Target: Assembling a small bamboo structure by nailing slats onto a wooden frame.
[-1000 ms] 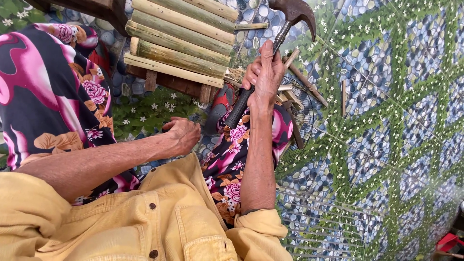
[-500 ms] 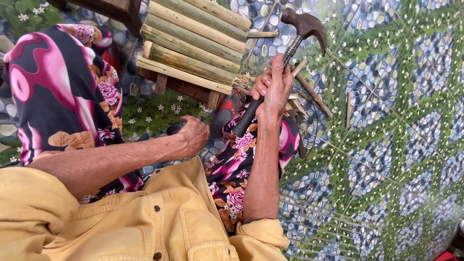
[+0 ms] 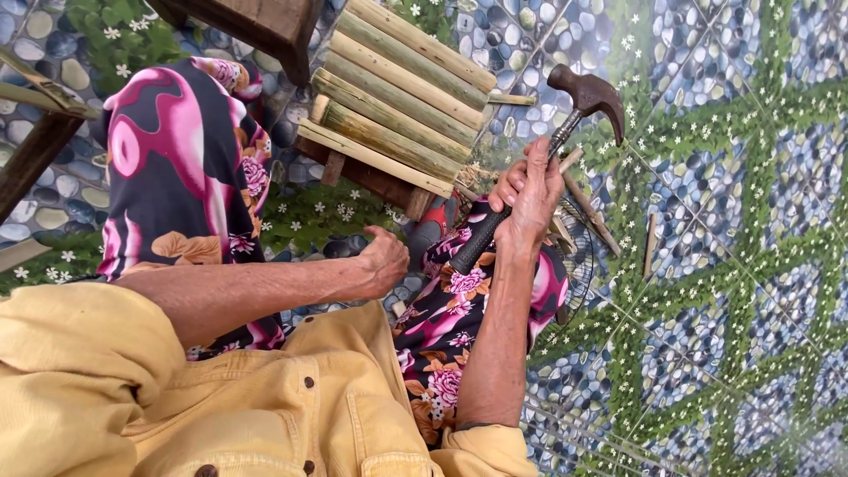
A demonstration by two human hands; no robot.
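Gripping steel claw hammer (image 3: 565, 115), right hand (image 3: 530, 190)

The left hand (image 3: 386, 258) curls inward, so its palm and fingertips are out of sight and whether it holds anything cannot be told. The right hand (image 3: 530, 190) covers the middle of the hammer (image 3: 539, 159) handle. Beyond both hands, the bamboo-slat frame (image 3: 402, 97) hides its underside, and the dark wooden piece (image 3: 256, 22) above it runs off the top edge.

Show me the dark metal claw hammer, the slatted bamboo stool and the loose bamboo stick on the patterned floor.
dark metal claw hammer (image 3: 590, 94), head view, on its head.
slatted bamboo stool (image 3: 397, 106), head view, on a middle slat.
loose bamboo stick (image 3: 650, 245), head view, mid-length.
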